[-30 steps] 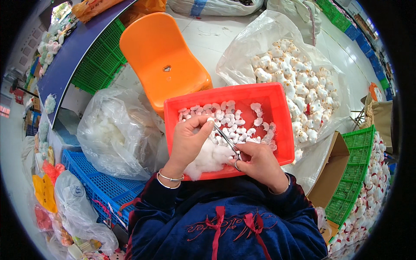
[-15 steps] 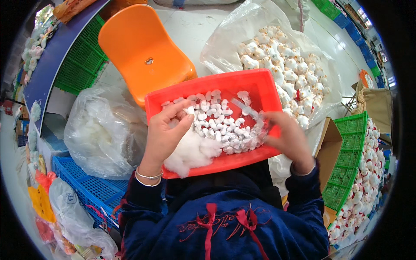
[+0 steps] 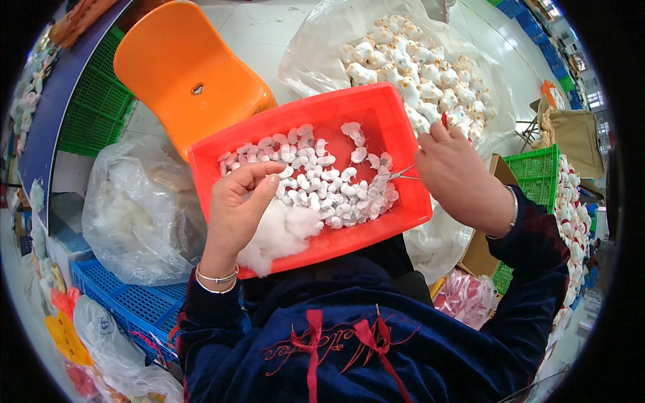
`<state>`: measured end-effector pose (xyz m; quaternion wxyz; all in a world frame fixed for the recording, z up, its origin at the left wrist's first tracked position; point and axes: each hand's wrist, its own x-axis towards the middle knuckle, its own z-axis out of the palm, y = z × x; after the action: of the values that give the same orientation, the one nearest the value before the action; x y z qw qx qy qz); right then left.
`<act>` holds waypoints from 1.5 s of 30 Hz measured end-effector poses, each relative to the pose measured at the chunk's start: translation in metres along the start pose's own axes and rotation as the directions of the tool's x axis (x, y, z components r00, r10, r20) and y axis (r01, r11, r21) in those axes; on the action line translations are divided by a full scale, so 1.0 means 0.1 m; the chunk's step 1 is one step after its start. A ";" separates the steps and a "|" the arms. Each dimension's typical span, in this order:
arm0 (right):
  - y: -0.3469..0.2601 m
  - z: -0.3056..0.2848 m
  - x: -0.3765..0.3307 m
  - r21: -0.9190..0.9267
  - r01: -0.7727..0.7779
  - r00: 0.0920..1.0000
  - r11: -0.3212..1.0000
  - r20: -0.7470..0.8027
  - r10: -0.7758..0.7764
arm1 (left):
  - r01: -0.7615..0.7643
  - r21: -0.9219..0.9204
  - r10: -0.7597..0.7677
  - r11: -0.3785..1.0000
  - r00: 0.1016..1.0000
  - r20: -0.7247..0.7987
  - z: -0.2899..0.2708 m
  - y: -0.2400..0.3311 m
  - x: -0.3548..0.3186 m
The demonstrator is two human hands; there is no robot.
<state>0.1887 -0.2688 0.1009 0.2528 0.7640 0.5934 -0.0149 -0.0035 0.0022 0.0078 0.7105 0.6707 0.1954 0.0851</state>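
Observation:
A red plastic tub (image 3: 366,235) is in front of me, holding many small white curved fabric pieces (image 3: 316,180) and a fluffy clump of white stuffing (image 3: 279,232). My left hand (image 3: 240,205) is over the tub's left side, thumb and forefinger pinched on a small white fabric piece (image 3: 287,172). At the right rim, my right hand (image 3: 463,176) is closed around slim metal forceps (image 3: 403,173). Their thin prongs point left over the pieces; the fingers partly hide the handle end.
An orange chair (image 3: 195,80) stands beyond the tub. A clear bag of white plush toys (image 3: 430,80) lies at the far right, a bag of stuffing (image 3: 138,208) at the left. Blue crates (image 3: 127,289) and a green crate (image 3: 534,178) flank me.
My right hand has moved outward to the right, drawing the forceps toward the tub's right rim. My left hand keeps its pinch; the whole view has shifted slightly.

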 end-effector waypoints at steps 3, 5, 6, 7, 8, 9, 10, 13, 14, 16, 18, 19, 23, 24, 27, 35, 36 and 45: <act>-0.14 -0.10 0.20 -0.174 0.057 0.987 0.983 0.156 -0.030 | -0.008 -0.010 0.008 1.000 1.000 0.012 0.01 0.01 -0.01; -0.14 -0.10 0.25 -0.205 0.067 0.985 0.977 0.169 -0.032 | -0.034 -0.026 0.034 0.999 0.999 0.010 0.04 0.00 -0.01; -0.13 -0.11 0.24 -0.198 0.075 0.985 0.977 0.168 -0.041 | -0.031 -0.029 0.032 0.999 0.999 0.017 0.04 0.00 -0.01; -0.12 -0.13 0.22 -0.189 0.082 0.985 0.979 0.168 -0.050 | -0.028 -0.030 0.029 0.999 0.999 0.025 0.03 0.00 0.00; -0.12 -0.14 0.22 -0.180 0.089 0.984 0.980 0.167 -0.059 | -0.025 -0.032 0.026 0.999 0.999 0.032 0.02 0.00 0.00; -0.13 -0.16 0.22 -0.164 0.089 0.985 0.982 0.162 -0.062 | -0.022 -0.038 0.023 0.999 0.999 0.029 0.01 0.01 0.00; -0.14 -0.18 0.21 -0.149 0.092 0.985 0.985 0.160 -0.068 | -0.018 -0.047 0.019 0.999 1.000 0.024 0.01 0.00 -0.01; -0.24 -0.10 0.27 -0.075 0.139 0.971 0.987 0.207 -0.121 | -0.058 -0.043 0.059 0.997 0.998 0.031 0.05 -0.02 -0.02; -0.29 -0.02 0.31 -0.047 0.159 0.963 0.986 0.227 -0.145 | -0.075 -0.041 0.077 0.996 0.996 0.037 0.05 -0.02 -0.01; -0.25 0.09 0.32 0.013 0.096 0.987 0.995 0.131 -0.097 | -0.097 -0.044 0.099 0.994 0.994 0.048 0.05 -0.03 -0.02; -0.20 0.06 0.34 0.002 0.014 0.985 1.000 0.173 -0.014 | -0.097 -0.047 0.100 0.994 0.994 0.049 0.03 -0.03 -0.02; -0.15 -0.02 0.32 0.006 -0.016 0.979 1.000 0.203 0.014 | -0.091 -0.046 0.093 0.995 0.995 0.047 0.01 -0.04 -0.02; 0.08 -0.12 0.18 0.115 -0.115 0.987 0.987 -0.096 0.126 | -0.079 -0.047 0.081 0.996 0.996 0.024 -0.02 -0.06 -0.02; 0.09 -0.14 0.17 0.117 -0.121 0.986 0.986 -0.100 0.133 | -0.082 -0.048 0.083 0.995 0.996 0.025 -0.02 -0.07 -0.03; 0.10 -0.17 0.13 0.137 -0.129 0.985 0.982 -0.094 0.143 | -0.084 -0.042 0.086 0.996 0.996 0.037 -0.01 -0.07 -0.01; 0.11 -0.24 0.04 0.302 -0.070 0.998 0.951 0.016 0.068 | -0.049 -0.063 0.052 0.997 0.998 0.046 0.00 -0.07 -0.03; 0.11 -0.26 0.03 0.334 -0.065 0.998 0.940 0.013 0.064 | -0.036 -0.070 0.041 0.997 0.996 0.077 0.00 -0.09 -0.03; 0.07 -0.38 0.04 0.532 -0.049 0.998 0.845 -0.012 0.066 | -0.017 -0.078 0.024 0.997 0.995 0.099 0.10 -0.15 -0.02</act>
<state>0.1859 -0.2512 0.1354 0.0234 0.8216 0.5467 -0.1595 -0.0038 -0.0092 -0.0063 0.7438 0.6482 0.1492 0.0662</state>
